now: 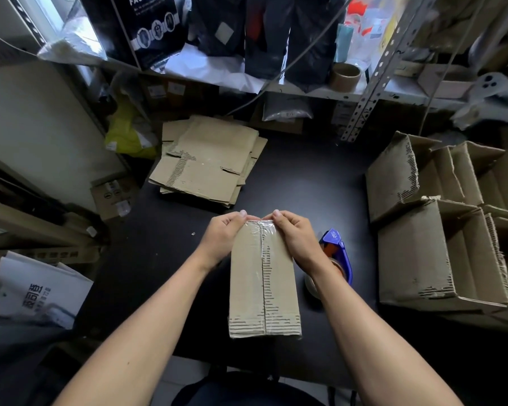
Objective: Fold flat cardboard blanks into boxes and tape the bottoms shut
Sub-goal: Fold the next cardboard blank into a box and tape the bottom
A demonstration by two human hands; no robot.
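Observation:
A folded cardboard box [263,288] stands bottom-up on the black table [314,183], its two bottom flaps meeting in a centre seam covered by clear tape. My left hand [222,237] grips the far left corner of the box, thumb on the tape's far end. My right hand [295,235] grips the far right corner, thumb pressing the same tape end. A stack of flat cardboard blanks [208,162] lies at the far left of the table. A blue tape dispenser [336,253] with a roll of tape lies right of the box, partly hidden by my right forearm.
Several finished open boxes [440,230] crowd the table's right side. A metal shelf [305,92] with bags, a tape core [345,76] and packages runs along the back. A white printed box [33,285] and cartons stand at the left.

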